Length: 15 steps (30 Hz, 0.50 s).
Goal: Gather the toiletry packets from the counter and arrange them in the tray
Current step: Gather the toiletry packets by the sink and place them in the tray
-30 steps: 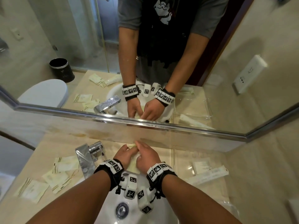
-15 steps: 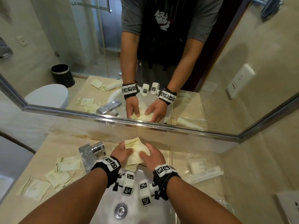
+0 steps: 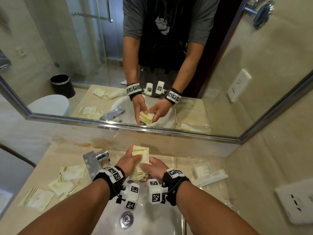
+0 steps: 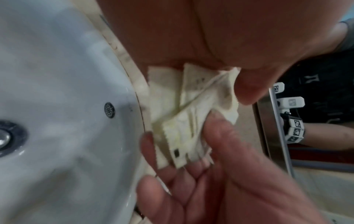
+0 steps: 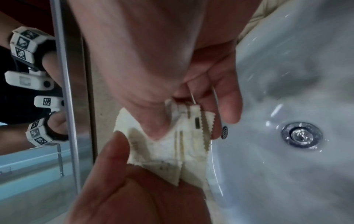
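Both hands hold one stack of cream toiletry packets (image 3: 141,152) above the back rim of the sink. My left hand (image 3: 133,158) grips the stack's left side and my right hand (image 3: 149,165) grips its near right end. In the left wrist view the packets (image 4: 191,121) sit pinched between thumbs and fingers, and the right wrist view shows the packets (image 5: 164,148) fanned slightly. More packets (image 3: 72,173) lie loose on the counter left of the faucet. The clear tray (image 3: 218,194) stands on the right and holds a long white packet (image 3: 210,178) and a small one (image 3: 202,170).
A chrome faucet (image 3: 94,161) stands just left of my hands. The white sink (image 3: 149,217) with its drain (image 3: 126,219) lies below my wrists. The mirror's frame (image 3: 152,129) runs along the back wall. A white wall socket (image 3: 296,200) sits at the right.
Both hands have lifted the packets off the counter behind the sink and drawn them toward me, squaring them into a stack. The packets on the left and the tray have not moved.
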### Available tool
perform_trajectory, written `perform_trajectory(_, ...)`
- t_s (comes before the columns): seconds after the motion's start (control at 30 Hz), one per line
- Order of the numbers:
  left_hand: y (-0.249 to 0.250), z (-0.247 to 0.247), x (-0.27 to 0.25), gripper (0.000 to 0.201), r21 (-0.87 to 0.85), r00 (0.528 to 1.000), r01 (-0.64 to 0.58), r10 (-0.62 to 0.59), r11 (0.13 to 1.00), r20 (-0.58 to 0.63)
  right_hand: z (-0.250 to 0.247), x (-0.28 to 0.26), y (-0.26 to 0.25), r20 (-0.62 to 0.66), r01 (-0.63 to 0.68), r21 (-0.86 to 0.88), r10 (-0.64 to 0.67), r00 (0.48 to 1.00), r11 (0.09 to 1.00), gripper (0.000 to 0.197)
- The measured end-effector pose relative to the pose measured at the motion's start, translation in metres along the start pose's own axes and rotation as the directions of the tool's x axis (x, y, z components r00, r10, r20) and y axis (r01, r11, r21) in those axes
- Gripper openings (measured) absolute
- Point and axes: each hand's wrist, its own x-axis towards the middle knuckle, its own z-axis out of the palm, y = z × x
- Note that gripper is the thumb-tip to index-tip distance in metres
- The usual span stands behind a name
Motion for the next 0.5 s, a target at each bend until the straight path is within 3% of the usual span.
perform_trajectory(0.1,0.006,-0.008,-0.009,0.077,0.058,0.997,0.018,-0.022,0.998,0.077,-0.013,-0.009,0.003,-0.011,0.031,-0.183,-0.034,0.999,0.983,0.044)
perform_trajectory(0.2,0.009,-0.016,-0.02,0.09,0.245,0.99,-0.035,0.001,0.969,0.139,-0.023,-0.019,0.006,0.041,0.055,-0.329,-0.044,0.998,0.943,0.041)
perform_trajectory(0.27,0.008,-0.015,-0.027,0.077,0.349,0.982,-0.05,-0.019,0.936,0.189,-0.028,-0.024,0.008,0.039,0.069,-0.322,-0.059,0.997,0.944,0.039)
perform_trajectory(0.33,0.006,-0.009,-0.034,0.051,0.411,0.974,-0.05,-0.047,0.91,0.223,-0.031,-0.031,0.01,0.018,0.069,-0.267,-0.066,0.998,0.961,0.038)
perform_trajectory(0.4,0.003,-0.005,-0.038,0.03,0.378,0.973,-0.022,-0.067,0.925,0.221,-0.031,-0.038,0.013,-0.001,0.049,-0.207,-0.05,0.999,0.977,0.036)
perform_trajectory(0.5,0.001,0.001,-0.043,0.021,0.295,0.978,-0.003,-0.058,0.956,0.198,-0.031,-0.043,0.02,-0.027,-0.008,-0.151,0.004,1.0,0.989,0.061)
